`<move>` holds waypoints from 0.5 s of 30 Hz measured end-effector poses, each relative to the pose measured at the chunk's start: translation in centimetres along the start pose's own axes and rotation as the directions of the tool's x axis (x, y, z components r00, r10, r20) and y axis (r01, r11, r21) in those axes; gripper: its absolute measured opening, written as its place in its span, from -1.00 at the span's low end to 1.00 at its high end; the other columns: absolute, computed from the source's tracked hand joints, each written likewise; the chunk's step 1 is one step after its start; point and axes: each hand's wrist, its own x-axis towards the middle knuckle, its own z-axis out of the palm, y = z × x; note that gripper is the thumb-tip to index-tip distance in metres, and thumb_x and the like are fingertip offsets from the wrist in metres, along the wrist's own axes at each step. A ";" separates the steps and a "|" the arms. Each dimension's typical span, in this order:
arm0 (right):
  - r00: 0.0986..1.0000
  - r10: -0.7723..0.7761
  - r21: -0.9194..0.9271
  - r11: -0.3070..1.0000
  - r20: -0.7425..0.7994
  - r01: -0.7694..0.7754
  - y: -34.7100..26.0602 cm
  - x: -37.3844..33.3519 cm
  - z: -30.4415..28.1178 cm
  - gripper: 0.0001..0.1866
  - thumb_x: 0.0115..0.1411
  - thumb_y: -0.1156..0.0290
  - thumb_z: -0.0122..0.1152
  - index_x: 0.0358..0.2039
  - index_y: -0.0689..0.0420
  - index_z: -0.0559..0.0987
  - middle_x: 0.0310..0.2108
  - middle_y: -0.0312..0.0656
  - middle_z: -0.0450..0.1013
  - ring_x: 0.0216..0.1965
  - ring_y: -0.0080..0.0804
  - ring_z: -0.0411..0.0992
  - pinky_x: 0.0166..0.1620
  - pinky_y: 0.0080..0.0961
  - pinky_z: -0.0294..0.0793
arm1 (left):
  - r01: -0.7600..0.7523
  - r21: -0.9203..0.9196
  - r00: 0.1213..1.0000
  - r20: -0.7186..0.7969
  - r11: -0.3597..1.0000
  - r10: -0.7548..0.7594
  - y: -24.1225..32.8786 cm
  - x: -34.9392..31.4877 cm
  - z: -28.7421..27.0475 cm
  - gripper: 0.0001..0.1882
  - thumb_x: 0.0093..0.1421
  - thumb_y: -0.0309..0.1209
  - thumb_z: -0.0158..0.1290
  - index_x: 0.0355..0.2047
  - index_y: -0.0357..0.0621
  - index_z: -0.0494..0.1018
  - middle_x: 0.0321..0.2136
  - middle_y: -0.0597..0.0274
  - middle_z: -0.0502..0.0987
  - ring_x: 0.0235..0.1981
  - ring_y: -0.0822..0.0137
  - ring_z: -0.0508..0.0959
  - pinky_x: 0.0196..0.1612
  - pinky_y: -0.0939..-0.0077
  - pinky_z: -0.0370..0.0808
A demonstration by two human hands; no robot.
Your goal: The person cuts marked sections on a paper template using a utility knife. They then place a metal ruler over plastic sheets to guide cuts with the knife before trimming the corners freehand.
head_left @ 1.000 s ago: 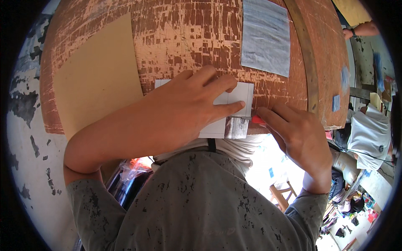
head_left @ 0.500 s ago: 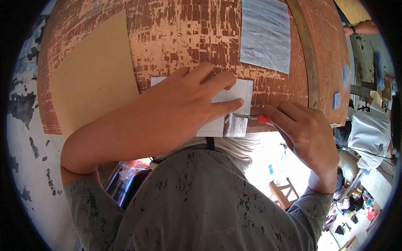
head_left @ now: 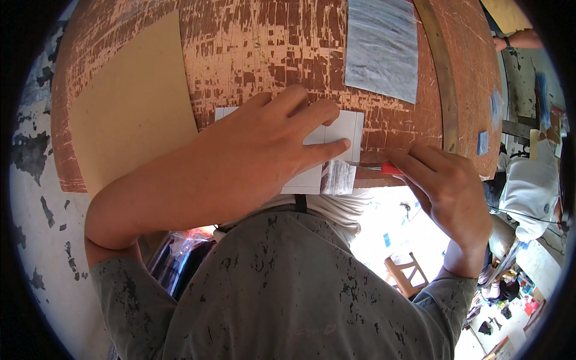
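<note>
My left hand [head_left: 288, 135] lies spread over a white sheet [head_left: 343, 127] marked with thin lines, pressing it to the scratched brown table. The hand and forearm hide much of the sheet. At its lower right corner a small grey marbled piece [head_left: 338, 178] shows, where the white surface ends. My right hand [head_left: 441, 186] is closed around a red-handled knife [head_left: 391, 169]. Its thin blade points left and reaches the sheet's right edge, just above the marbled piece and close to my left thumb.
A tan sheet [head_left: 135, 102] lies at the left. A grey marbled sheet [head_left: 381, 51] is farther back, beside a long dark strip [head_left: 445, 78]. A small blue-grey piece [head_left: 483, 143] sits near the right edge. Another person's hand [head_left: 499, 44] shows at the upper right.
My right hand has drawn the knife to the right, so the blade is now mostly off the sheet. My left hand has stayed in place.
</note>
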 end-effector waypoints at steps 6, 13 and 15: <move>1.000 0.011 0.012 1.000 0.022 -0.012 0.7 -0.6 -0.3 -0.68 0.16 0.53 0.49 -0.04 0.17 0.71 -0.34 -0.15 0.55 -0.37 -0.13 0.61 -0.36 -0.16 0.56 | 0.000 -0.006 1.000 -0.031 1.000 0.000 0.0 -0.1 0.2 -0.16 0.07 -0.60 0.36 0.41 0.08 0.50 0.34 0.13 0.35 0.34 0.04 0.38 0.36 0.17 0.52; 0.999 0.042 -0.006 0.999 0.019 -0.042 0.7 -1.4 -0.3 -0.72 0.20 0.54 0.46 -0.06 0.18 0.71 -0.35 -0.15 0.54 -0.38 -0.12 0.60 -0.36 -0.15 0.54 | 0.009 -0.072 0.999 -0.032 0.997 -0.011 0.1 -0.2 -0.1 -0.17 0.08 -0.62 0.33 0.41 0.08 0.50 0.34 0.13 0.36 0.35 0.03 0.38 0.35 0.15 0.52; 0.999 0.039 -0.029 0.999 0.008 -0.038 0.7 -1.4 -0.4 -0.74 0.21 0.54 0.44 -0.07 0.19 0.71 -0.36 -0.14 0.55 -0.40 -0.09 0.59 -0.36 -0.13 0.54 | -0.007 -0.052 0.998 -0.057 0.999 0.004 0.0 -0.3 0.2 -0.17 0.08 -0.62 0.32 0.41 0.07 0.50 0.34 0.12 0.36 0.34 0.03 0.39 0.34 0.16 0.52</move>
